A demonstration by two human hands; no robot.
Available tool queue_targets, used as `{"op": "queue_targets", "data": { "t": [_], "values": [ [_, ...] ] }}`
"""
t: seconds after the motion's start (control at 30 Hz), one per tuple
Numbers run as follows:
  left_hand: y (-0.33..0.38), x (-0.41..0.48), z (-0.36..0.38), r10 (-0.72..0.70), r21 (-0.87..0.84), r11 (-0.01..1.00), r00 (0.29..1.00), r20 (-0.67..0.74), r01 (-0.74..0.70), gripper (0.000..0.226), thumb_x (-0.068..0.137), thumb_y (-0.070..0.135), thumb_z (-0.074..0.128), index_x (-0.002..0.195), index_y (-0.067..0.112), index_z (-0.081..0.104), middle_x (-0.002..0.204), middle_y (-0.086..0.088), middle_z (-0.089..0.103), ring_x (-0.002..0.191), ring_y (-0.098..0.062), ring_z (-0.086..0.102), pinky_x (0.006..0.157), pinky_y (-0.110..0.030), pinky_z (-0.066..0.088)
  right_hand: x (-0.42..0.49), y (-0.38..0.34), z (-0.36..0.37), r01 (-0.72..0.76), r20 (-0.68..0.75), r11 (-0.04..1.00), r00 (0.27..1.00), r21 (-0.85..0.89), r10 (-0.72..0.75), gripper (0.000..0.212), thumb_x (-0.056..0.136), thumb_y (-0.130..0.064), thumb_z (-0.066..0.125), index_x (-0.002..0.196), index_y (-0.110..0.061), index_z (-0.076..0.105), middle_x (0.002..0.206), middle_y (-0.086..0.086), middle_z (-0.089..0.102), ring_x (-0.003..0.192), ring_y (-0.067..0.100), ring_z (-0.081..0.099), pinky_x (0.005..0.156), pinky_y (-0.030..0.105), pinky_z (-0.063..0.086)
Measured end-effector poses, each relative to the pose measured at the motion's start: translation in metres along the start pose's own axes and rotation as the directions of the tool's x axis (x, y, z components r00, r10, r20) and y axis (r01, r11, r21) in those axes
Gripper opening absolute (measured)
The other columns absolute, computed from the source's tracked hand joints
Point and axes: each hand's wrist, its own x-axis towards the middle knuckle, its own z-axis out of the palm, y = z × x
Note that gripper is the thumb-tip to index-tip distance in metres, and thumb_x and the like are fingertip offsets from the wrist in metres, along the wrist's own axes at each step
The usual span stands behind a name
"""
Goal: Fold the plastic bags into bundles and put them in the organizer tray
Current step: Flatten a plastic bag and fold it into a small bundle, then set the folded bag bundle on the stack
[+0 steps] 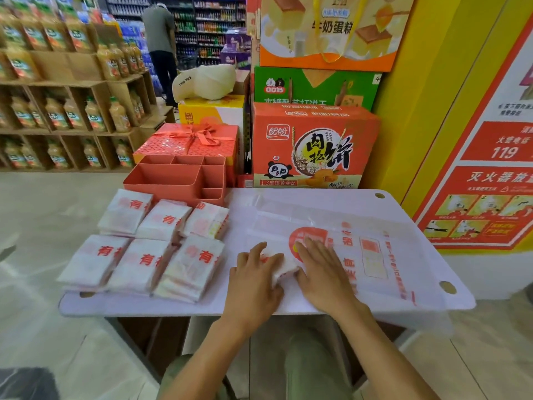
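Observation:
A small folded plastic bag bundle (284,267), white with red print, lies on the white table (317,203) between my hands. My left hand (253,277) presses on its left side with fingers laid over it. My right hand (321,272) lies flat beside it on the right, fingers straight, partly on an unfolded bag (372,249) spread over the table's right half. Several stacks of folded bags (144,249) fill the table's left half. The red organizer tray (178,180) stands behind them with nothing visible in its compartments.
Behind the tray sit a red gift box (187,140) and stacked snack cartons (314,145). A yellow wall with a red poster (490,168) is on the right. Shelves of juice bottles (72,111) line the left, and a person (160,41) stands far back in the aisle.

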Motion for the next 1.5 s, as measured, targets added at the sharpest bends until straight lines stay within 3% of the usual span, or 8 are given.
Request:
{"op": "queue_targets", "data": {
  "t": [0.13, 0.3, 0.5, 0.67, 0.83, 0.93, 1.3, 1.5],
  "values": [
    [-0.007, 0.000, -0.013, 0.056, -0.115, 0.991, 0.995, -0.088, -0.066, 0.057, 0.083, 0.045, 0.048, 0.137, 0.032, 0.059, 0.153, 0.000, 0.046, 0.128, -0.026, 0.042, 0.100, -0.038, 0.045, -0.001, -0.017, 0.000, 0.044, -0.009, 0.997, 0.999, 0.068, -0.043, 0.068, 0.107, -0.042, 0.041, 0.162, -0.029, 0.004, 0.171, -0.004, 0.000, 0.157, 0.019, -0.003, 0.124, 0.037, -0.007],
    [-0.035, -0.010, -0.054, 0.044, -0.153, 0.984, 0.958, -0.283, -0.091, 0.056, 0.082, 0.037, 0.066, 0.137, 0.029, 0.061, 0.150, 0.004, 0.050, 0.135, -0.021, 0.043, 0.109, -0.034, 0.037, 0.010, -0.055, 0.000, 0.107, -0.036, 0.986, 0.994, 0.131, -0.104, 0.065, 0.106, -0.054, 0.033, 0.162, -0.030, 0.009, 0.170, -0.007, 0.005, 0.157, 0.017, 0.004, 0.125, 0.035, 0.000],
    [-0.101, -0.040, -0.100, -0.142, -0.073, 0.990, 0.878, -0.458, 0.122, 0.058, 0.087, 0.051, 0.060, 0.139, 0.026, 0.060, 0.151, 0.000, 0.050, 0.137, -0.022, 0.044, 0.110, -0.031, 0.033, 0.025, -0.089, 0.022, 0.215, 0.077, 0.976, 0.973, 0.040, -0.217, 0.070, 0.104, -0.061, 0.021, 0.163, -0.026, 0.005, 0.171, -0.001, -0.005, 0.157, 0.018, -0.008, 0.126, 0.038, -0.006],
    [-0.154, -0.063, -0.118, -0.280, -0.002, 0.949, 0.837, -0.471, 0.316, 0.063, 0.088, 0.060, 0.052, 0.136, 0.021, 0.062, 0.148, -0.008, 0.054, 0.135, -0.030, 0.046, 0.106, -0.046, 0.043, 0.028, -0.095, 0.035, 0.222, 0.087, 0.975, 0.971, -0.004, -0.221, 0.076, 0.100, -0.066, 0.012, 0.163, -0.026, 0.003, 0.171, -0.001, -0.006, 0.157, 0.017, -0.008, 0.124, 0.037, -0.008],
    [-0.193, -0.079, -0.132, -0.373, 0.054, 0.888, 0.785, -0.495, 0.456, 0.056, 0.089, 0.048, 0.061, 0.135, 0.017, 0.062, 0.147, -0.012, 0.054, 0.130, -0.037, 0.045, 0.099, -0.052, 0.051, 0.029, -0.093, 0.039, 0.232, 0.084, 0.972, 0.970, -0.042, -0.228, 0.076, 0.099, -0.067, 0.009, 0.163, -0.027, 0.002, 0.170, -0.003, -0.007, 0.156, 0.016, -0.010, 0.121, 0.034, -0.010],
    [-0.214, -0.081, -0.134, -0.412, 0.066, 0.865, 0.779, -0.472, 0.498, 0.062, 0.093, 0.065, 0.048, 0.135, 0.021, 0.061, 0.147, -0.010, 0.053, 0.130, -0.036, 0.045, 0.101, -0.051, 0.049, 0.029, -0.094, 0.038, 0.231, 0.092, 0.971, 0.970, -0.060, -0.225, 0.080, 0.095, -0.070, 0.004, 0.163, -0.028, 0.001, 0.170, -0.004, -0.008, 0.153, 0.014, -0.015, 0.120, 0.034, -0.011],
    [-0.234, -0.081, -0.126, -0.432, 0.243, 0.851, 0.884, -0.180, 0.465, 0.077, 0.092, 0.079, 0.007, 0.158, 0.040, 0.020, 0.167, 0.000, 0.018, 0.144, -0.031, 0.034, 0.107, -0.054, 0.044, 0.029, -0.095, 0.037, 0.227, 0.105, 0.972, 0.970, -0.068, -0.219, 0.086, 0.088, -0.072, -0.004, 0.163, -0.029, -0.003, 0.170, -0.004, -0.011, 0.156, 0.016, -0.012, 0.121, 0.034, -0.010],
    [-0.246, -0.077, -0.123, -0.392, 0.313, 0.848, 0.904, -0.173, 0.428, 0.072, 0.097, 0.075, 0.005, 0.160, 0.041, 0.008, 0.169, 0.003, 0.013, 0.153, -0.028, 0.019, 0.114, -0.053, 0.039, 0.029, -0.094, 0.038, 0.222, 0.102, 0.973, 0.971, -0.055, -0.216, 0.088, 0.086, -0.072, -0.006, 0.163, -0.029, -0.004, 0.170, -0.005, -0.012, 0.155, 0.016, -0.012, 0.121, 0.034, -0.011]
  ]
}}
